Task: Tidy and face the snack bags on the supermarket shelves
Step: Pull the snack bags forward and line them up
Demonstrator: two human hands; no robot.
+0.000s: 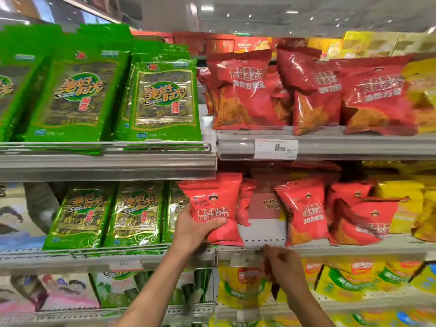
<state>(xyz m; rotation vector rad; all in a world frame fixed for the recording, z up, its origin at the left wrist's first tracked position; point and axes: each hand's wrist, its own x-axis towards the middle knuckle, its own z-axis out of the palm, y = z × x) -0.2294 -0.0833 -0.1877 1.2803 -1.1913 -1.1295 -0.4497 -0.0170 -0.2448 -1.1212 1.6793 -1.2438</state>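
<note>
The green seaweed packs (162, 100) on the upper left shelf carry large gold characters 美好时光 with a small red 海苔 beside them, and the same wording shows on the green packs (139, 213) on the shelf below. The red snack bag (213, 208) gripped by the left hand (193, 228) reads 墨西哥辣鸡 over 风味点心面 in white. A white price tag (276, 149) on the upper right shelf rail shows 0.50; its smaller print is too blurred to read.

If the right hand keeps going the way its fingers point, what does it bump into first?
Probably the shelf edge just above the right hand. Its fingers point up and left at it, with bare shelf floor beyond. The hand is blurred, so depth is uncertain.
</note>
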